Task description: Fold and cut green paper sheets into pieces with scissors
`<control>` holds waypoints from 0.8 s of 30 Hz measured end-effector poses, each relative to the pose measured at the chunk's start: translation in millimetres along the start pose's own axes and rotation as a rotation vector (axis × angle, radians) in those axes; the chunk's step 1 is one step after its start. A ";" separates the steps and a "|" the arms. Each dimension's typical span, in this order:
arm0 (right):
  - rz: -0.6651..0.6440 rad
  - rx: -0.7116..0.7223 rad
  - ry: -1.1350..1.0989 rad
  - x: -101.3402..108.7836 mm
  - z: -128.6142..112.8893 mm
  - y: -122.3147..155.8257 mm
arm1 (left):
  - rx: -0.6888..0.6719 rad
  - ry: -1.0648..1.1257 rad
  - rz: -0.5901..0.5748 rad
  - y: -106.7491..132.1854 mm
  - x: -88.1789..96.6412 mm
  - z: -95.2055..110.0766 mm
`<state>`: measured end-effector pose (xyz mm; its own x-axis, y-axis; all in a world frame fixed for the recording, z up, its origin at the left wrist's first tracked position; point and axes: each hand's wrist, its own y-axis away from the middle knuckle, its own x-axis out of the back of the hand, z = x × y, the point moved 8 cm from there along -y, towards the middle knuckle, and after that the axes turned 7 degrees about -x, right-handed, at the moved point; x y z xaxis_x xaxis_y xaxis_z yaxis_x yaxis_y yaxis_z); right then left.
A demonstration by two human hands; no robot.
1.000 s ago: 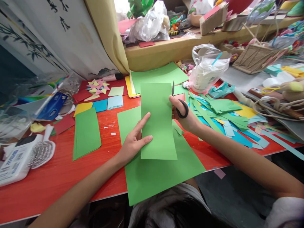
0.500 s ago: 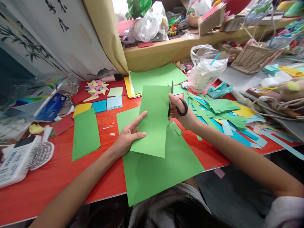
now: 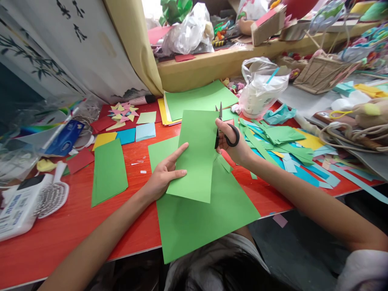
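My left hand [image 3: 168, 171] grips a green paper rectangle [image 3: 195, 157] by its left side, thumb and index finger lying on top and the other fingers hidden beneath. In my right hand [image 3: 232, 139] is a pair of black-handled scissors [image 3: 233, 136]. Their blades point away from me at the rectangle's right edge, with the tips slightly apart. Under the held piece a larger green sheet [image 3: 194, 230] lies on the red table and overhangs its front edge. A small green offcut [image 3: 224, 163] rests near the scissors.
To the left lies a stack of green paper rectangles [image 3: 109, 171], near a hairbrush [image 3: 54, 190] and small coloured squares. Cut paper strips [image 3: 287, 145] are heaped on the right. Behind them stands a bagged cup [image 3: 262, 93]. More green sheets [image 3: 200, 99] lie at the back.
The scissors' tips have parted a little at the paper's right edge. Both hands keep nearly the same place, and the green rectangle has hardly moved.
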<state>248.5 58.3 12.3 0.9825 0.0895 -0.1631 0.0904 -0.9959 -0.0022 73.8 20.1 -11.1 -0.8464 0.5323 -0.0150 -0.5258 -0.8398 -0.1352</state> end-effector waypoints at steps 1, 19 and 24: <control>0.009 0.014 0.027 0.4 -1.1 0.7 | -0.001 -0.004 -0.002 -0.1 -0.1 0.1; 0.087 0.040 0.018 7.4 -2.3 -3.1 | -0.043 -0.023 0.014 0.2 -2.3 7.0; 0.157 0.077 0.101 14.4 -3.9 -0.9 | 0.113 0.022 -0.038 5.1 -10.3 -4.6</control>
<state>263.2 60.5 13.8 0.9953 -0.0700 -0.0672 -0.0741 -0.9954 -0.0602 80.2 10.8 -16.2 -0.8241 0.5654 -0.0343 -0.5649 -0.8248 -0.0239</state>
